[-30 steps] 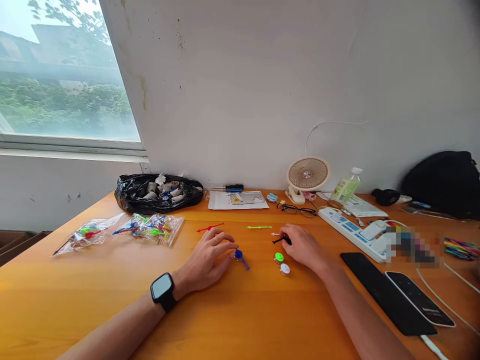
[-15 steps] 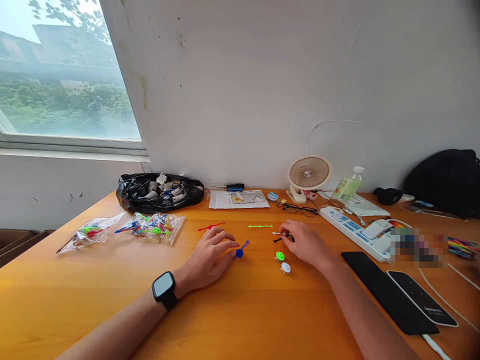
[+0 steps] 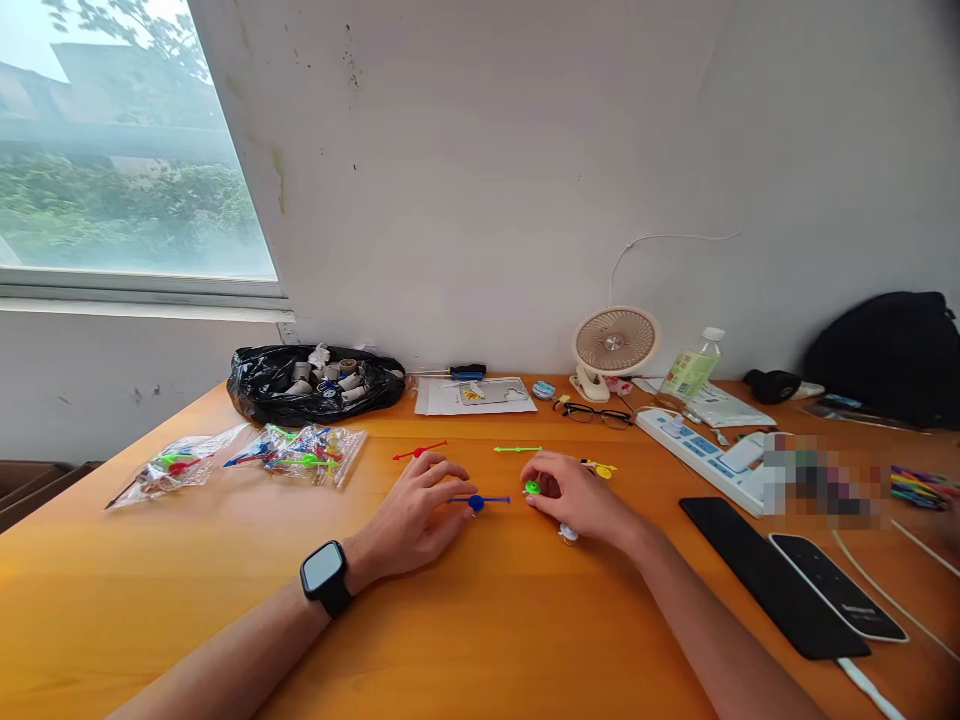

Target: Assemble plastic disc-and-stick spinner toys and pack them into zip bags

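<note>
My right hand [image 3: 581,495] is closed in a pinch on a small green round knob [image 3: 532,488], just above the wood. Below its palm sits a matching white knob [image 3: 568,534] on a clear base. My left hand [image 3: 420,505] rests on the table with curved fingers spread apart. Beside its thumb is a blue arrow spinner [image 3: 477,503], lying crosswise; whether the fingertips touch it I cannot tell. A red arrow [image 3: 420,453] lies past my left fingers, a green arrow [image 3: 517,449] farther right. Behind my right hand a yellow arrow spinner [image 3: 604,471] shows in part.
Clear bags of coloured arrows [image 3: 304,455] lie at the left. A black plastic bag [image 3: 262,395], papers [image 3: 442,400], glasses [image 3: 600,416] and a fan [image 3: 615,342] stand along the back. At right are a power strip [image 3: 690,450], a bottle [image 3: 694,370] and a black phone [image 3: 772,575].
My right hand has moved left and nearer, from the white and black arrows to the green knob, and grips it. The blue arrow has turned from slanted to level. My left hand stays put.
</note>
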The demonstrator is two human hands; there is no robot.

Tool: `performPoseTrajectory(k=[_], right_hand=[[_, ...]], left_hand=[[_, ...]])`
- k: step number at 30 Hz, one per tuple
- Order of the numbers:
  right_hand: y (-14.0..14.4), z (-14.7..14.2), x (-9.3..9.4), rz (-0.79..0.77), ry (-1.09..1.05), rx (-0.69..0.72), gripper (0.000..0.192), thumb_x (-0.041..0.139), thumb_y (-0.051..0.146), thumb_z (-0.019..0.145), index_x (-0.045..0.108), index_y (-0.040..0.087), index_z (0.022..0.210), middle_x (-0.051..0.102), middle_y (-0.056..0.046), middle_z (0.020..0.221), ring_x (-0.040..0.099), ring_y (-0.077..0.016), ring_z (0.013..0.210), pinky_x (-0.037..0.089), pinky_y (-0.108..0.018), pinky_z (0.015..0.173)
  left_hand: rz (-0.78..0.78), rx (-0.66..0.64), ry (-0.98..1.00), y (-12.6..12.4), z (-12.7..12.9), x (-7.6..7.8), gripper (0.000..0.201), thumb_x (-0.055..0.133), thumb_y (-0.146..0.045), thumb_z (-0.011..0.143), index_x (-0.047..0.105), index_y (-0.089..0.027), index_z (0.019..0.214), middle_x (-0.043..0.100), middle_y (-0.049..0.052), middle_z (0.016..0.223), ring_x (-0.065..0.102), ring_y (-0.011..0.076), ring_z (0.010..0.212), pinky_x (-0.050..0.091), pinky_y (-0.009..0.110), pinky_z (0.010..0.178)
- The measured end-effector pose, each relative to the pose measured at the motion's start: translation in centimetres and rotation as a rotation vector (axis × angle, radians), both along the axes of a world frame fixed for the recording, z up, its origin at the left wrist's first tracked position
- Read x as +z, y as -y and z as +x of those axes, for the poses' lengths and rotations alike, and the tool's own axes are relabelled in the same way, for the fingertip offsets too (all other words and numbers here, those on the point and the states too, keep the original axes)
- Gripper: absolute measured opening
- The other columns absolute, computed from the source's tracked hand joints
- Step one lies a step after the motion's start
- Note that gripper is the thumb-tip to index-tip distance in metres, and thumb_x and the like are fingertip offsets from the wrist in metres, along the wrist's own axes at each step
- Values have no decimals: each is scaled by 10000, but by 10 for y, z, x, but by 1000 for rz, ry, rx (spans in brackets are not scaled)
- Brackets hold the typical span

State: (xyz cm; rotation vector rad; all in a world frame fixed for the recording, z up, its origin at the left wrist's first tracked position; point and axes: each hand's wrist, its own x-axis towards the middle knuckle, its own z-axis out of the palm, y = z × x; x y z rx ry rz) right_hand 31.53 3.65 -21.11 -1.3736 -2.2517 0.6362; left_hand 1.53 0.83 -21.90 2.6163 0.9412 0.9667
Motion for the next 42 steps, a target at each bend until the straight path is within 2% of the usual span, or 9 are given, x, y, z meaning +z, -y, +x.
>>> performPoseTrajectory(k=[8,21,26,32,35,40,42], right_hand=[[5,-9,2,58,42,28,44,648,199,901,680,224,920,690,-28,955,626,-182,806,473,-302,735],[13,-19,4,163,95,-26,42,646,241,942,674,235,972,708,-41,975,655,-207,838,477,-320,758],[12,-18,2,197,120,-66,81,660,296,945,678,238,999,714,-39,979,654,-216,871,459,-314,744],[9,-17,-1,196,111,-111,152,646,368,959,683,227,1000,720,-32,898,644,-206,780,441,-316,689],[6,-19,-5,158,30,-135,195,560,359,1002,692,216,1018,734,-40,878,666,-207,769,466,-323,695],[2,-23,-12,-30,-188,-100,283,534,326,1005,682,188,1202,766,-78,976,719,-222,852,551,-327,731],[1,-23,-14,-1,-204,-92,305,524,332,1015,677,190,1238,763,-97,1077,718,-240,969,576,-357,815]], left_hand=[[-11,-2,-44,0,0,0,238,639,-331,984,745,-313,1196,677,65,1285,540,291,1201,460,502,1091],[6,-12,-44,1,1,0,251,637,-342,985,741,-308,1211,678,84,1289,546,305,1207,478,525,1079],[-3,-15,-52,2,1,0,261,631,-333,989,735,-304,1226,673,79,1301,531,308,1215,471,531,1082],[13,-11,-74,2,0,1,261,623,-334,998,729,-307,1235,673,68,1311,520,309,1219,474,526,1068],[49,20,-88,1,0,1,247,614,-329,1004,728,-307,1223,683,66,1295,524,312,1217,474,526,1062],[148,144,-130,-10,-6,-7,226,577,-236,1001,737,-271,1157,697,77,1263,525,323,1207,469,549,1030],[180,215,-136,-17,-12,-12,264,565,-149,973,739,-263,1135,696,80,1265,519,334,1204,470,563,1012]])
